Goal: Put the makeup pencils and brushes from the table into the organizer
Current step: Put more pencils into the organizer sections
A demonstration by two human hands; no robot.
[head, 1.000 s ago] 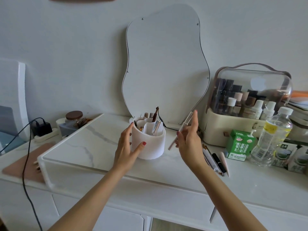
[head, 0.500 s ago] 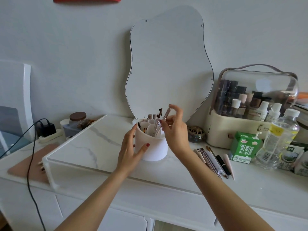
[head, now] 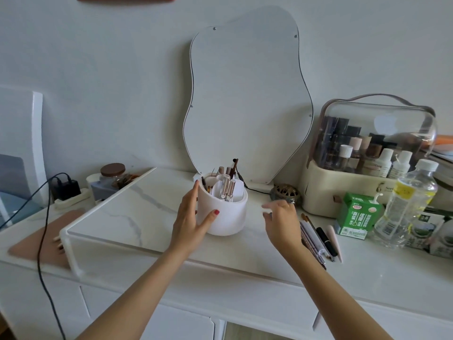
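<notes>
Head: organizer [head: 224,217] holds brushes, pencils; left hand [head: 190,217] steadies it.

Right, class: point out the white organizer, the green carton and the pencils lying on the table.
white organizer [head: 226,217], head view, on its front wall.
green carton [head: 358,213], head view, on its printed front face.
pencils [head: 316,238], head view, mid-shaft of the bundle.
</notes>
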